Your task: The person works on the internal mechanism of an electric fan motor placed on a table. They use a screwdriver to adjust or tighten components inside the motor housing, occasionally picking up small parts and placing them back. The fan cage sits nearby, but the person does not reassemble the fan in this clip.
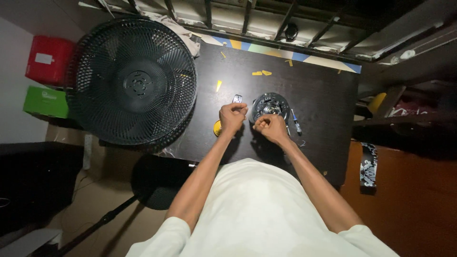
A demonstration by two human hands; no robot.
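2 hands (252,123) fisted, round motor housing (270,105) beside

I work in a cramped home repair corner: a dark bench (323,95) beneath a barred window (247,19), a fan grille (135,81) leaning alongside, coloured storage boxes (47,76) stacked by the wall.

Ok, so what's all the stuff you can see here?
fan guard: one, black, left end of the table, overhanging
table: one, dark
motor: one, round, grey metal, mid-table
pen: one, dark, right of the motor
metal piece: one, small, silvery, above the left hand
yellow scraps: several, far side of the table
box: one red, left wall
green box: one, below it
left hand: fisted
right hand: fisted, by the motor
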